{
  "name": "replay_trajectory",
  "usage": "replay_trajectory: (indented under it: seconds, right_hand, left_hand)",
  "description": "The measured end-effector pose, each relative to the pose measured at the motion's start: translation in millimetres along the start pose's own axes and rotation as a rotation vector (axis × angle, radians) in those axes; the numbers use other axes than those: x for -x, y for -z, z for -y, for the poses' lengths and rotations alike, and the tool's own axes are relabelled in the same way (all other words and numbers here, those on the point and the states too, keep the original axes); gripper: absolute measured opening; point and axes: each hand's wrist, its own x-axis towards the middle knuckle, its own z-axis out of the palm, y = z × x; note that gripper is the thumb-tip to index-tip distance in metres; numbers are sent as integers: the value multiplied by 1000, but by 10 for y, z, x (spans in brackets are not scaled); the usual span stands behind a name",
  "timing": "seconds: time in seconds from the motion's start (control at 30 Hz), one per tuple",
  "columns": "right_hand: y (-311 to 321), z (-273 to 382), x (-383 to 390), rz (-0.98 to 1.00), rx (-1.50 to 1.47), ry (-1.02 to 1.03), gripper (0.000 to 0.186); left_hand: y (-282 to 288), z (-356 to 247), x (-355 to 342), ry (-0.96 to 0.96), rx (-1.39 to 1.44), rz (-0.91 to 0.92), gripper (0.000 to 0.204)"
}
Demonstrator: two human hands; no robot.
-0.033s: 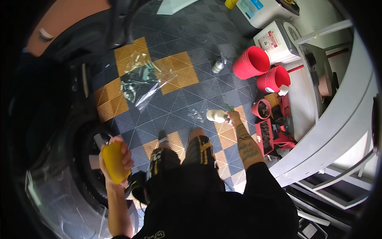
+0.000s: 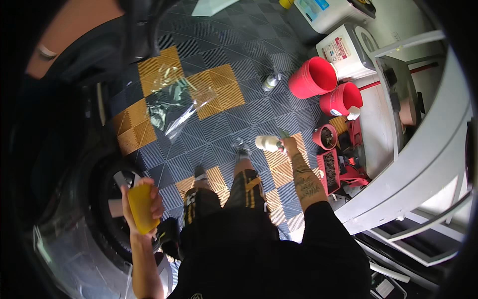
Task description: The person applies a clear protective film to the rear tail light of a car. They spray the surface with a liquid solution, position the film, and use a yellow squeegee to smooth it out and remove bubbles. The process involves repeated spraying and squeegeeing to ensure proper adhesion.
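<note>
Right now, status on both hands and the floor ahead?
Left hand: gripping yellow block. Right hand: holding pale bottle. Crumpled clear plastic on floor ahead.

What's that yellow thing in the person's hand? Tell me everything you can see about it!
The yellow block looks like a foam sponge, though the picture can't prove it. It is plain yellow, roughly rectangular with softly rounded corners, and its broad face is turned up toward the camera, leaning slightly. The left hand grips it, fingers curled along its right edge. In the picture it appears beside the wheel.
</note>
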Motion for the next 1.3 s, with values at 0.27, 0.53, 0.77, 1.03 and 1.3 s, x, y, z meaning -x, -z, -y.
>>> replay_trajectory:
  seconds: [0.27,0.53,0.77,1.03,1.3]
  right_hand:
    - [-840,-64,-3782,87,412,162,18]
    - [-967,504,-4641,386,820,167,56]
    - [-562,2568,-5148,-189,584,577,82]
    - [-852,1835,-6006,247,559,395,32]
    - [-406,1384,-4868,288,276,230,22]
  left_hand:
    - [510,383,-1626,120,-291,-339,71]
    - [423,955,-2411,299,-70,-815,10]
    - [272,1775,-5262,879,-945,-436,33]
    - [1423,4967,-7577,569,-911,-592,85]
    - [2489,3989,-6427,344,-1434,-430,46]
